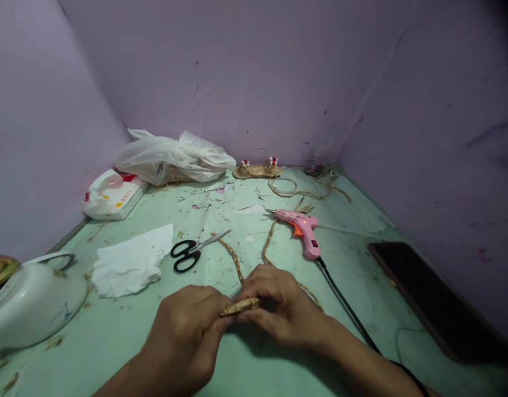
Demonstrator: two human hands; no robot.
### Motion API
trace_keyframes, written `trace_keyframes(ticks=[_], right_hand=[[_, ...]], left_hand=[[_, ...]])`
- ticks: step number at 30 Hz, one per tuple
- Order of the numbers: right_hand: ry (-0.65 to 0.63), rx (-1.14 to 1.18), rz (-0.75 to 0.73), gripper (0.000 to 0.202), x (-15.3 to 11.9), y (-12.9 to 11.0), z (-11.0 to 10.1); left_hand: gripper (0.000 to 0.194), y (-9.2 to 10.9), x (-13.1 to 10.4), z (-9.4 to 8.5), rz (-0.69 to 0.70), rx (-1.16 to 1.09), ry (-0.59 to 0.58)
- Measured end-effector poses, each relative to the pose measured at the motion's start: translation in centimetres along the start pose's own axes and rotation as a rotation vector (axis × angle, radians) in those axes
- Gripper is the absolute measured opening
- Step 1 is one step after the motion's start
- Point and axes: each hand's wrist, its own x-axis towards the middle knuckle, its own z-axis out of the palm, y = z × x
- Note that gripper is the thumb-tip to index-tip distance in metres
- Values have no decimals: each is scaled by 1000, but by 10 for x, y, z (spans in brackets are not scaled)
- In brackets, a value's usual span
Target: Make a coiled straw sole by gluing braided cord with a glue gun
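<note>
Low over the front of the table, my left hand (190, 325) and my right hand (274, 306) both pinch a small flat piece of coiled braided cord (241, 306), straw-coloured and seen edge-on. Fingers of both hands cover its ends. From it, or from just behind the hands, a length of braided cord (234, 256) runs away toward the scissors, and another stretch (267, 242) curves toward the glue gun. Black-handled scissors (191, 252) lie beyond my left hand. A pink glue gun (302, 225) with an orange trigger and a small lit light rests beyond my right hand.
A white bowl (34, 309) stands at the left, near a crumpled white paper (133, 262). Behind are a tissue box (121, 196), a plastic bag (177, 157), a woven piece with red-and-white beads (257, 171) and a ring (283, 185). A dark phone (436, 298) and the gun's cable (348, 306) lie right.
</note>
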Motion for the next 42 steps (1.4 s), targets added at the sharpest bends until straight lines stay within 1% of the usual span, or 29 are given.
trace_keyframes(ticks=[2, 3, 4, 6, 9, 11, 14, 17, 22, 25, 27, 28, 30, 31, 33, 35, 37, 39, 40, 41, 42], right_hand=[[-37, 47, 202, 13, -1, 1, 3], [-56, 64, 277, 12, -2, 1, 4], [-76, 80, 325, 11, -2, 2, 5], [-98, 84, 361, 11, -1, 1, 6], [-107, 14, 356, 8, 0, -2, 4], [-110, -44, 328, 6, 1, -3, 4], [-79, -107, 276, 12, 1, -1, 5], [-52, -140, 223, 12, -1, 2, 7], [-48, -116, 208, 8, -2, 7, 8], [-64, -98, 227, 5, -2, 8, 7], [-56, -107, 258, 3, -2, 7, 6], [-43, -111, 273, 4, -2, 7, 6], [-24, -107, 285, 12, -1, 6, 7], [-20, -102, 288, 14, -1, 6, 7], [-17, -101, 282, 16, -1, 6, 8], [-30, -121, 262, 16, -1, 6, 8], [-61, -140, 253, 14, 0, 4, 5], [-131, -145, 291, 11, 0, 1, -3], [-175, -141, 313, 12, 0, -1, -8], [-210, -132, 326, 20, 0, -3, -13], [-220, -116, 326, 32, 0, -5, -17]], left_hand=[[18, 1, 3, -6, -78, 4, -89], [15, 2, 4, -9, -109, 5, -100], [13, 4, 6, -12, -138, -4, -90], [14, 8, 9, -16, -177, -34, -16], [16, 18, 15, -16, -211, -3, 82], [15, 25, 21, -12, -230, 58, 88], [16, 34, 31, -6, -272, 138, 18], [17, 39, 41, 1, -296, 244, -57], [13, 43, 49, 10, -286, 381, -90], [10, 42, 53, 8, -356, 426, -127], [12, 38, 53, 0, -403, 409, -112], [18, 35, 53, -6, -408, 381, -94], [28, 30, 50, -17, -379, 298, -76], [27, 29, 48, -21, -359, 257, -86], [20, 28, 45, -25, -327, 185, -153], [18, 30, 42, -22, -324, 145, -240], [22, 33, 41, -15, -336, 147, -308], [24, 34, 40, -8, -354, 164, -337], [24, 34, 39, -6, -358, 163, -338], [24, 33, 39, -5, -360, 153, -334], [24, 32, 38, -4, -358, 140, -326]])
